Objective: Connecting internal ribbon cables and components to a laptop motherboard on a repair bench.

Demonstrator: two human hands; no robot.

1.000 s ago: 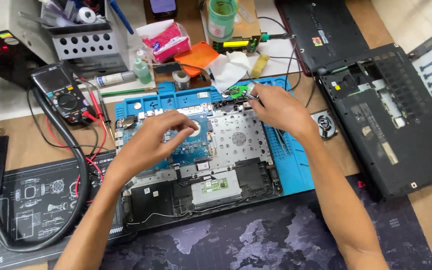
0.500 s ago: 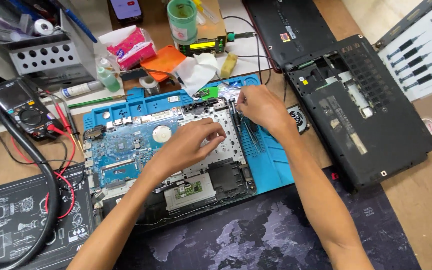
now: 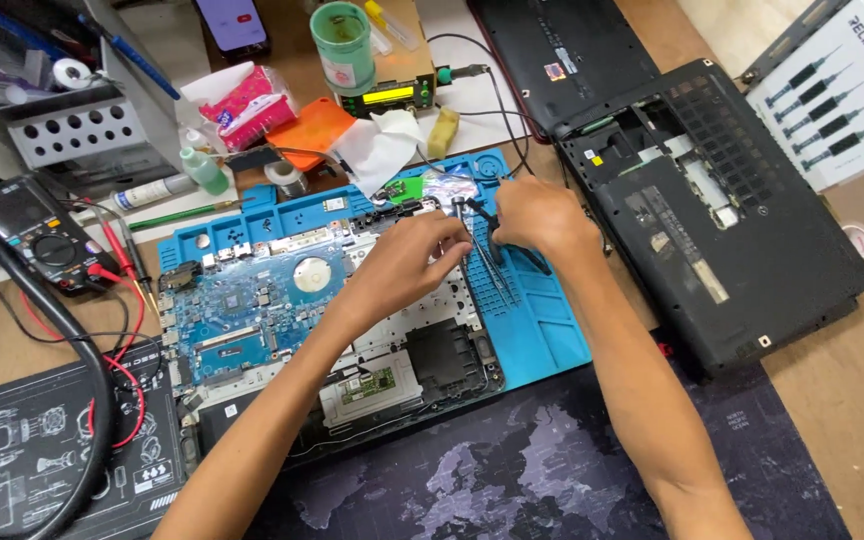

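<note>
Head view: across the wooden bench point(image 3: 12, 330) an opened laptop chassis point(image 3: 352, 330) is lying on a blue mat point(image 3: 542, 330), its blue circuit board point(image 3: 252, 310) exposed. Over the chassis's upper right edge, the right hand point(image 3: 542, 215) is gripping dark tweezers point(image 3: 497, 235), while the left hand point(image 3: 407, 262) is pinching its fingertips together just beside them.

Pretty cramped up top: the green cup point(image 3: 343, 45), tissue point(image 3: 382, 148) and yellow-lit meter point(image 3: 389, 96) crowd the far edge of the blue mat point(image 3: 542, 330). On the right, the black laptop base point(image 3: 722, 220) sits just beside the mat. On the left, the multimeter point(image 3: 37, 235) with red leads point(image 3: 127, 300). The dark map mat point(image 3: 512, 470) near the body is open apart from both forearms.
</note>
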